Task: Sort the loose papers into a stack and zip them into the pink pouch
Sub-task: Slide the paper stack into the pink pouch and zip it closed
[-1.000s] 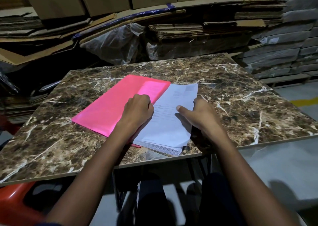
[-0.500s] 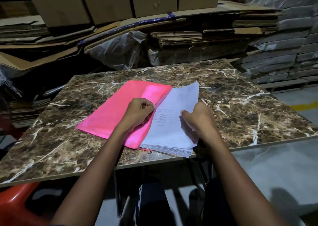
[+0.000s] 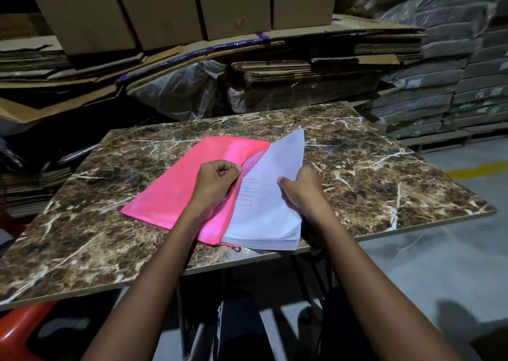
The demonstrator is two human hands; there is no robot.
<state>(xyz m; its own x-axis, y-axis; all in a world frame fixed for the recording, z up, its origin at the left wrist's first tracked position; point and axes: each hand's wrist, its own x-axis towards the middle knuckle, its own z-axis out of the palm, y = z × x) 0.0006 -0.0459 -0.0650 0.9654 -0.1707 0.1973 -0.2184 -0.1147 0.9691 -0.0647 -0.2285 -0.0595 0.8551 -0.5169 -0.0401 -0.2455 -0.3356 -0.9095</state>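
A flat pink pouch (image 3: 176, 187) lies on the brown marble-patterned table (image 3: 384, 173), its open edge facing right. A thick stack of white papers (image 3: 264, 206) sits partly inside that opening, its near corner close to the table's front edge. My left hand (image 3: 214, 179) grips the pouch's upper flap at the opening and holds it up. My right hand (image 3: 302, 187) grips the stack's right edge, and the far end of the papers is lifted and tilted. A small pink zipper pull (image 3: 235, 248) shows at the pouch's near corner.
Flattened cardboard and boxes (image 3: 192, 8) are piled behind the table, with clear plastic bags (image 3: 181, 91) against them. Wrapped grey bundles (image 3: 453, 80) stack up at the right. An orange plastic stool (image 3: 19, 330) stands at the lower left. My legs are under the table's front edge.
My left hand has pinched and raised the pouch's flap. My right hand has lifted the far end of the stack, and the papers have slid a little further left into the pouch.
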